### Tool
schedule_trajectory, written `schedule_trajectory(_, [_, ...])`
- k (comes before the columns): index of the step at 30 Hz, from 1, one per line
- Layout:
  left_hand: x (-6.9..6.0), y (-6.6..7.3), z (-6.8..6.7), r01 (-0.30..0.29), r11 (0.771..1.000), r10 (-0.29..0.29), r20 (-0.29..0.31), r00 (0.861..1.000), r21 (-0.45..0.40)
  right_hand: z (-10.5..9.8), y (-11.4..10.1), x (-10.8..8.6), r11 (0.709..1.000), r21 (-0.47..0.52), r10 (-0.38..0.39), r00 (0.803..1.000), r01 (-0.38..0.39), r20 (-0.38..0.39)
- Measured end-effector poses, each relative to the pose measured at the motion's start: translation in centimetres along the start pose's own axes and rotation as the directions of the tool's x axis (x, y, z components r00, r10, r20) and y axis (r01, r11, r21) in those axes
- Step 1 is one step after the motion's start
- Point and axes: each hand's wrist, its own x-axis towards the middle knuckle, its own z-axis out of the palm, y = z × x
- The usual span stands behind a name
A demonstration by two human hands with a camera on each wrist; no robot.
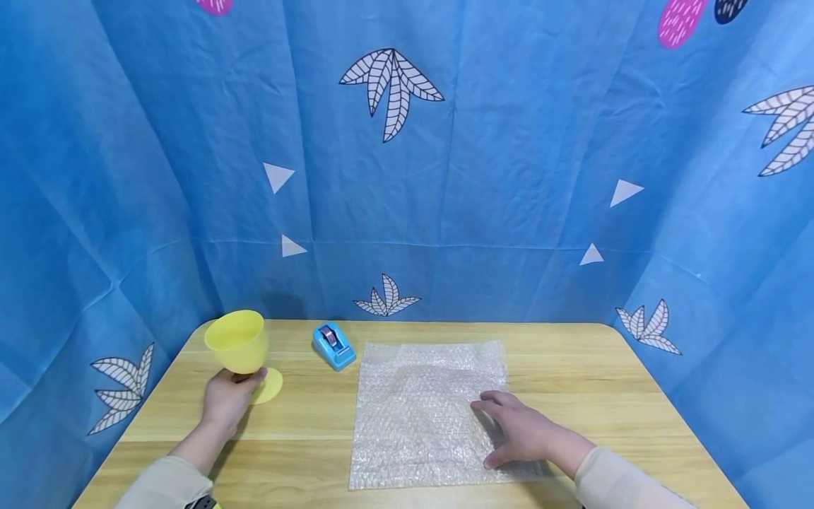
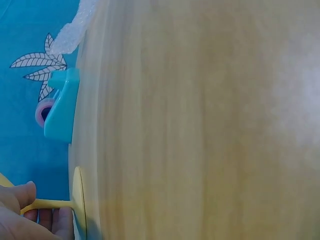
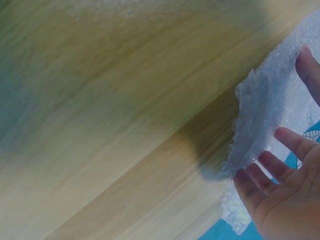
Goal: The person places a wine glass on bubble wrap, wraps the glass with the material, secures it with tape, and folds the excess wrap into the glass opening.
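At the left of the table, my left hand (image 1: 225, 399) grips a yellow plastic goblet (image 1: 237, 343) by its thin stem. In the left wrist view the thumb and fingers (image 2: 64, 222) close around that stem, just above the round foot (image 2: 79, 202). Whether the foot touches the tabletop, I cannot tell. A sheet of bubble wrap (image 1: 413, 417) lies flat in the middle. My right hand (image 1: 524, 431) is at its right edge, fingers spread and loosely bent. In the right wrist view the fingertips (image 3: 240, 176) meet or nearly meet the bubble wrap (image 3: 262, 105), without pinching it.
A blue tape dispenser (image 1: 334, 346) with a roll of tape stands at the back, between goblet and bubble wrap. The wooden table (image 1: 585, 382) has rounded back corners. Blue patterned curtains (image 1: 509, 162) hang behind it and along both sides.
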Motion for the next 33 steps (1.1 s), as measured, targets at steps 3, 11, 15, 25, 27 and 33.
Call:
schedule_trajectory(3, [-0.1, 0.0, 0.1, -0.026, 0.999, 0.025, 0.017, 1.000, 0.025, 0.1, 0.0, 0.0, 1.000, 0.001, 0.003, 1.000, -0.003, -0.001])
schedule_trajectory(11, [-0.5, 0.2, 0.2, -0.097, 0.991, 0.096, 0.020, 0.995, 0.088, -0.1, 0.0, 0.1, 1.000, -0.002, -0.015, 1.000, 0.015, -0.013])
schedule_trajectory(15, [-0.7, 0.3, 0.3, -0.132, 0.985, 0.130, 0.024, 0.991, 0.108, 0.0, -0.1, 0.1, 1.000, -0.004, -0.009, 1.000, 0.009, -0.013])
schedule_trajectory(25, [-1.7, 1.0, 0.5, -0.158, 0.981, 0.153, 0.052, 0.987, 0.109, 0.0, -0.2, 0.1, 1.000, 0.008, -0.012, 1.000, 0.012, -0.002])
schedule_trajectory(27, [-1.8, 1.2, 0.6, -0.166, 0.980, 0.160, 0.062, 0.985, 0.113, -0.1, -0.2, 0.1, 1.000, 0.013, -0.006, 1.000, 0.006, -0.002])
schedule_trajectory(33, [-2.2, 2.1, 0.9, -0.193, 0.974, 0.182, 0.090, 0.979, 0.121, -0.2, -0.2, 0.0, 1.000, 0.011, 0.001, 1.000, -0.001, 0.004])
